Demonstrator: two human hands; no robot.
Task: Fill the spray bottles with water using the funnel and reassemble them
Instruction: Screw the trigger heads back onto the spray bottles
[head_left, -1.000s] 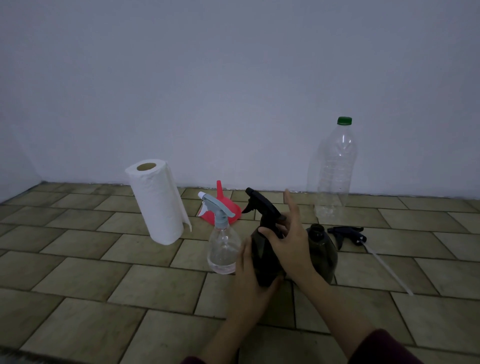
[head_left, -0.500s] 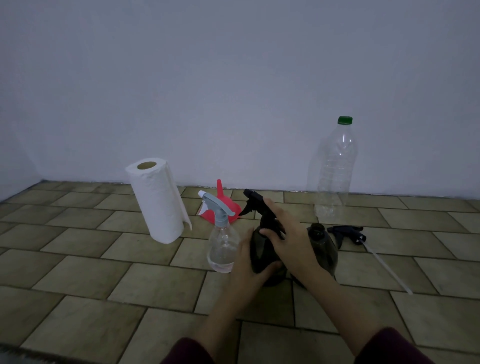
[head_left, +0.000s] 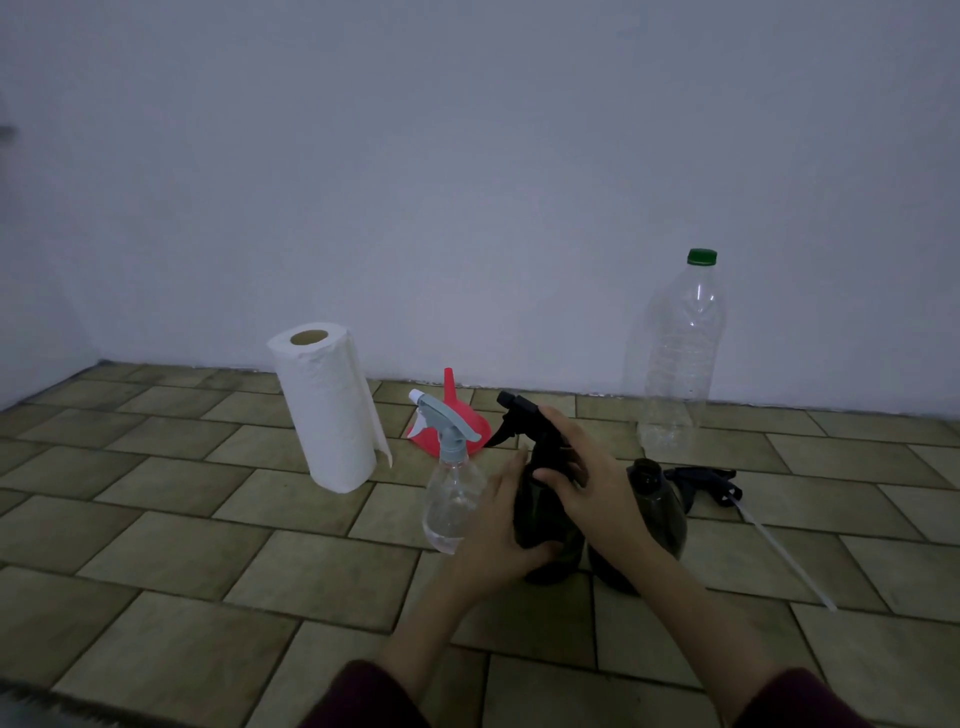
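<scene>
Since a second ago our right hand has curled down onto the black trigger head, so from the head view we should twist it straight while our left hand grips the dark spray bottle upright on the tiled floor.

dark spray bottle: upright, black trigger head fitted | clear spray bottle: upright, capped | red funnel: laid behind
</scene>
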